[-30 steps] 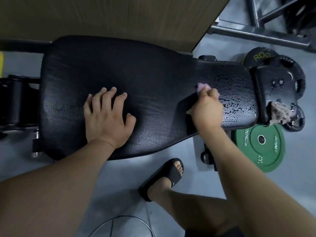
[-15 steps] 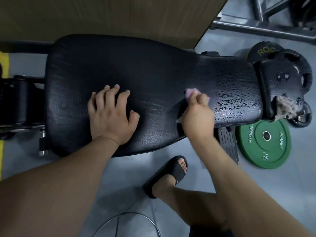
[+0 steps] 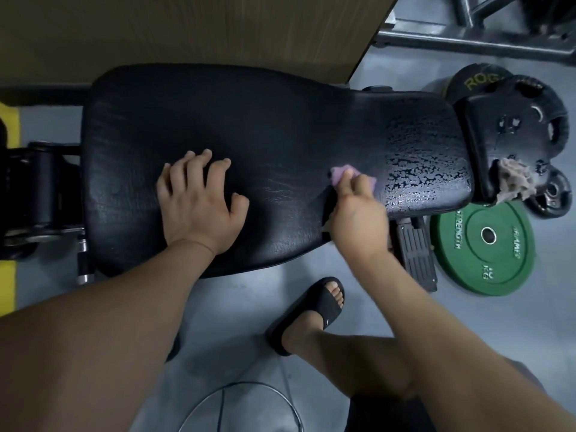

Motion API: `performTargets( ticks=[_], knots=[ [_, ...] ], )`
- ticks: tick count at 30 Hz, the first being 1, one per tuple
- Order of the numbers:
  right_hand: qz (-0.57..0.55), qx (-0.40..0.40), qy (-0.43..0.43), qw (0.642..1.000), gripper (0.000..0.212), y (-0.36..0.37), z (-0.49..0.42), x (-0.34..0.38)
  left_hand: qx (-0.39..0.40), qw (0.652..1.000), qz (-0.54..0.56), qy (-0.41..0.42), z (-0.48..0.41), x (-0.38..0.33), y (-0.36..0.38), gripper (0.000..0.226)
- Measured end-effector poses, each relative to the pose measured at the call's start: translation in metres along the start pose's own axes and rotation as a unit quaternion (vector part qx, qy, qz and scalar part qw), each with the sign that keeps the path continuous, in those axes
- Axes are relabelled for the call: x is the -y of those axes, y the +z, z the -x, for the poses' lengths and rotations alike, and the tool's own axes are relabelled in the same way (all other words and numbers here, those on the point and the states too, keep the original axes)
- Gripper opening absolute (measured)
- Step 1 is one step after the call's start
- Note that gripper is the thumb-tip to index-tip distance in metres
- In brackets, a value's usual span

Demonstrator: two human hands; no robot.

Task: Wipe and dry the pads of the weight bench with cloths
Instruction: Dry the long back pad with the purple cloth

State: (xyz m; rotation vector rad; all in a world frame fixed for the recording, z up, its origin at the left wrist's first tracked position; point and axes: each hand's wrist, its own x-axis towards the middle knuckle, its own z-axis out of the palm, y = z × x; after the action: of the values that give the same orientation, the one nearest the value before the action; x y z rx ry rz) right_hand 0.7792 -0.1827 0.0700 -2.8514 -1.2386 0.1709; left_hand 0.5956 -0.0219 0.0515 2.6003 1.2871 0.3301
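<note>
Compared with a second ago, the right hand and its cloth have slid leftward along the bench, away from the wet patch; the left hand has stayed where it was.

The left hand [image 3: 199, 210] lies flat on the wide black vinyl back pad [image 3: 265, 126], near its front edge, fingers straight and spread, holding nothing. To its right, the right hand [image 3: 358, 213], slightly blurred, has its fingers curled over a small crumpled pink cloth [image 3: 339, 173] and presses it against the same pad. Just right of the cloth, the narrow end of the pad is covered in beaded water droplets [image 3: 427, 173]. Further right sits a smaller black seat pad [image 3: 511, 135], with a frayed tan rag [image 3: 514, 179] lying at its front corner. On the grey floor below it lies a round green weight plate [image 3: 481, 247]. A foot in a black slide sandal [image 3: 311, 310] stands in front of the bench.
</note>
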Motion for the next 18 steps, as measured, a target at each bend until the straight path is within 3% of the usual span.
performTargets(
  ticks=[9, 13, 18],
  knots=[
    [0.011, 0.048, -0.04, 0.998, 0.073, -0.016, 0.026, 0.019, 0.091, 0.994, -0.018, -0.049, -0.008, -0.035, -0.01, 0.046],
    [-0.064, 0.033, -0.019, 0.997, 0.072, -0.005, 0.037, -0.002, 0.127, 0.991, 0.048, 0.017, -0.015, -0.098, 0.002, 0.051],
    [-0.102, 0.016, -0.03, 0.994, 0.079, 0.002, 0.039, -0.056, 0.08, 0.997, -0.005, 0.015, 0.0, -0.12, 0.027, 0.059]
  ],
)
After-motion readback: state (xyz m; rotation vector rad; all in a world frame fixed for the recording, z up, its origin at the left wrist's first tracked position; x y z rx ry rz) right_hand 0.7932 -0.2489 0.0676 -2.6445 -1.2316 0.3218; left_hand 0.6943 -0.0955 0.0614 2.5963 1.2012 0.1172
